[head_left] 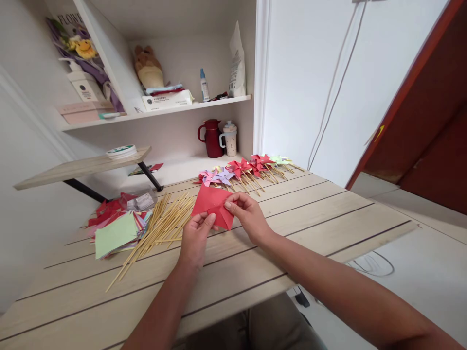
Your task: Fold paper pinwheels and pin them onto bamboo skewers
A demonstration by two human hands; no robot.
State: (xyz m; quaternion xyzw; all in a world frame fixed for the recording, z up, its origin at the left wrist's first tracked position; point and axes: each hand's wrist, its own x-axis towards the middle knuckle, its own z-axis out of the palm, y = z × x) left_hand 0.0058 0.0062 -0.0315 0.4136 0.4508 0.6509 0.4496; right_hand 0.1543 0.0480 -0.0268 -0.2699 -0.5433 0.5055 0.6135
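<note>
A square of red paper (211,198) with crease lines is held up over the table between both hands. My left hand (197,236) pinches its lower left edge between thumb and fingers. At the right edge, my right hand (250,216) is closed on the paper, its thumb on the near face. Left of the hands lies a loose pile of thin wooden sticks (164,223). Beyond the paper, finished paper pinwheels (241,167) in red, pink, purple and green lie in a row on their sticks.
Stacked coloured paper sheets (116,234) lie at the left under red scraps (113,209). A small raised wooden shelf (83,167) stands behind them on black legs. A dark red jug (212,139) and a speckled cup (230,140) stand at the back. The table's right edge (412,224) borders the floor.
</note>
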